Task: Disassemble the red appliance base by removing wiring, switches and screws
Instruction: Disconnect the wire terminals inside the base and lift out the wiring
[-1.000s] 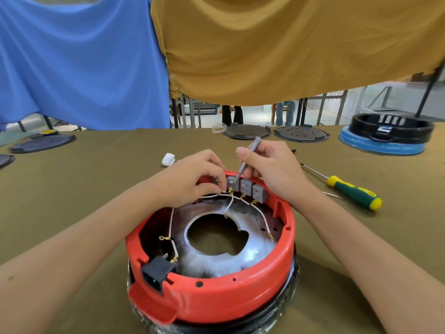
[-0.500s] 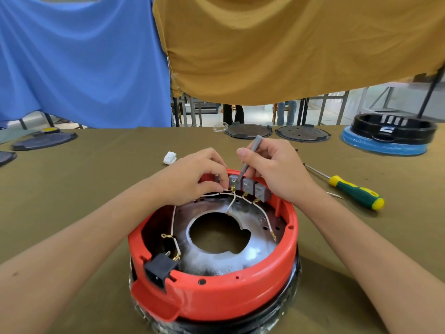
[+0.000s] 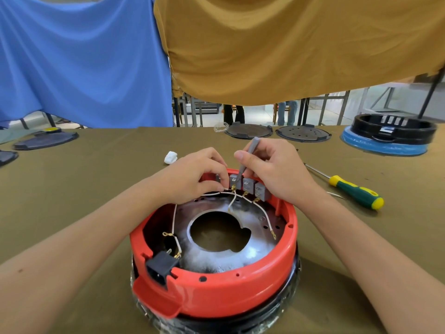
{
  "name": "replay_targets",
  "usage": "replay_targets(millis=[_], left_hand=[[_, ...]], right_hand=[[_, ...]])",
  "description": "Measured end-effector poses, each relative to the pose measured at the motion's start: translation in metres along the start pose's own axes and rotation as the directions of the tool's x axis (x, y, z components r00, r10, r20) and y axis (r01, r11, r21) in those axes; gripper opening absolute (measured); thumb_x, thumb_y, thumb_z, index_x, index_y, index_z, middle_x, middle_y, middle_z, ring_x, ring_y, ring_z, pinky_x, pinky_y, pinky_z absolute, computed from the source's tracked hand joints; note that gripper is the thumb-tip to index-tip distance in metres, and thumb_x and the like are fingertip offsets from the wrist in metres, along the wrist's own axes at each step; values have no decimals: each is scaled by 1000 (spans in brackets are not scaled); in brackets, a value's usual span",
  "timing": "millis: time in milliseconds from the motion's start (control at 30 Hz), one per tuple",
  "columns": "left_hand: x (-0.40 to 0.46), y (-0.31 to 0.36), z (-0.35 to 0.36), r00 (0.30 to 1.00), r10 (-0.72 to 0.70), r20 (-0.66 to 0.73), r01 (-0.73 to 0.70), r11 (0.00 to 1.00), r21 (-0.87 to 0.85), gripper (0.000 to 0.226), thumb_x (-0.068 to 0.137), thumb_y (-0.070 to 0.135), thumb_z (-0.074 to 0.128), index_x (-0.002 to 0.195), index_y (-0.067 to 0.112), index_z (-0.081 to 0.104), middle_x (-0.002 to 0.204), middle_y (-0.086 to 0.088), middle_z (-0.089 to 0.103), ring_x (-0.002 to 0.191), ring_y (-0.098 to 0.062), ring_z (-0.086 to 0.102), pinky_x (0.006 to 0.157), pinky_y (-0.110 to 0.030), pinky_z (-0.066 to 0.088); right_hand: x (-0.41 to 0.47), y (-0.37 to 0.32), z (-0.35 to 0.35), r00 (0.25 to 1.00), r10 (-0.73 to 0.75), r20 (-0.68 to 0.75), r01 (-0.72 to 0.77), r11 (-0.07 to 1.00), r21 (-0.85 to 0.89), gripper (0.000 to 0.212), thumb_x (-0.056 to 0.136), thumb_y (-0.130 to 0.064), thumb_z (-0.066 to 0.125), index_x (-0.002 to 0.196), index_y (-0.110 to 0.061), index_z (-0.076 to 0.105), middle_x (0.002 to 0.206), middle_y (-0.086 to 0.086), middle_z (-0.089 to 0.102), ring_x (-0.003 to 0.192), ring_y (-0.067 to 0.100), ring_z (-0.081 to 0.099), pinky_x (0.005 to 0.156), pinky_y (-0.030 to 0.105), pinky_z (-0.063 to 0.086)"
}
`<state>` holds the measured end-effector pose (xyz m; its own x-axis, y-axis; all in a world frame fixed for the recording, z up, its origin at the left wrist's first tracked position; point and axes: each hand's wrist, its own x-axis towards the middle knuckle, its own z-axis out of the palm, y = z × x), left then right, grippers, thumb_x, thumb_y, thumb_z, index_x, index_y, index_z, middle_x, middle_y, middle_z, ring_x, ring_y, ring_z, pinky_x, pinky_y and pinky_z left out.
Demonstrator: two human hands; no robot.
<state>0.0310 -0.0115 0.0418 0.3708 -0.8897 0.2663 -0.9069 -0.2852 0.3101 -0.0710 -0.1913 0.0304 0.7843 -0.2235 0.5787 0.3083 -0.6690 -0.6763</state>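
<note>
Inside red base (image 3: 216,292), seemingly three grey switches (image 3: 248,185)

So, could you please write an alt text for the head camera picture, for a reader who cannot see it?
Two bare hands work at the far rim of a red appliance base on an olive table: the right hand holds a thin grey tool to the grey switches, while the left hand pinches a white wire. A green and yellow screwdriver lies to the right.

Olive table (image 3: 72,189), screwdriver (image 3: 356,192), base (image 3: 216,292)
</note>
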Motion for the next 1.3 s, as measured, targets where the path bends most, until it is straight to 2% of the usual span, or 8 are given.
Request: replay_targets(millis=[100,267,400,633,867,1000,1167,1300], left_hand=[[0,0,0,1000,4,0,-4,1000,4,8,89,21,71,88,29,72,114,9,51,99,0,51,92,-21,38],[0,1,-1,1000,-2,4,2,1000,-4,8,89,19,71,88,27,72,115,8,51,98,2,51,92,-21,39],[-1,2,-1,1000,6,8,-6,1000,-20,15,88,18,71,84,32,69,114,7,52,93,6,51,92,-21,40],[0,1,-1,1000,-1,3,1,1000,-6,10,88,19,71,88,29,72,115,8,51,100,1,52,97,-27,42],[0,0,0,1000,2,-1,-2,1000,-2,8,89,20,71,89,28,73,115,9,51,103,-2,53,98,-28,41],[0,1,0,1000,-2,4,2,1000,-10,9,88,20,71,87,29,72,115,9,51,101,-2,53,97,-29,42],[-1,2,-1,1000,-5,4,5,1000,-26,10,88,19,71,87,29,72,116,7,52,100,-1,54,98,-31,43],[-1,3,-2,1000,-1,5,1,999,-36,16,88,18,71,84,33,69,115,7,52,98,0,53,97,-31,43]], right_hand=[[0,2,0,1000,-23,-2,23,1000,-13,19,93,-31,68,77,-21,68,63,-2,70,60,11,67,62,24,52],[6,7,0,997,63,34,-65,995,81,22,94,-30,67,77,-17,68,64,3,71,60,19,66,63,31,54],[8,11,-1,989,138,50,-145,976,164,26,95,-28,66,79,-8,70,59,1,69,56,10,60,58,19,47],[2,8,2,998,54,-25,-51,993,109,27,95,-32,65,83,-9,70,60,1,69,58,17,64,66,38,54],[2,7,1,999,47,-8,-47,996,78,26,95,-32,66,83,-10,70,63,2,70,63,25,67,70,46,56],[3,9,2,998,57,-4,-56,995,87,26,95,-31,66,81,-9,70,60,-1,69,55,10,62,64,33,53],[5,9,2,993,114,12,-114,982,149,27,96,-29,65,78,-9,69,57,-1,68,52,6,59,57,18,48],[4,8,3,994,113,-3,-111,984,140,27,96,-31,64,76,-14,68,58,-1,68,52,6,59,58,21,49]])
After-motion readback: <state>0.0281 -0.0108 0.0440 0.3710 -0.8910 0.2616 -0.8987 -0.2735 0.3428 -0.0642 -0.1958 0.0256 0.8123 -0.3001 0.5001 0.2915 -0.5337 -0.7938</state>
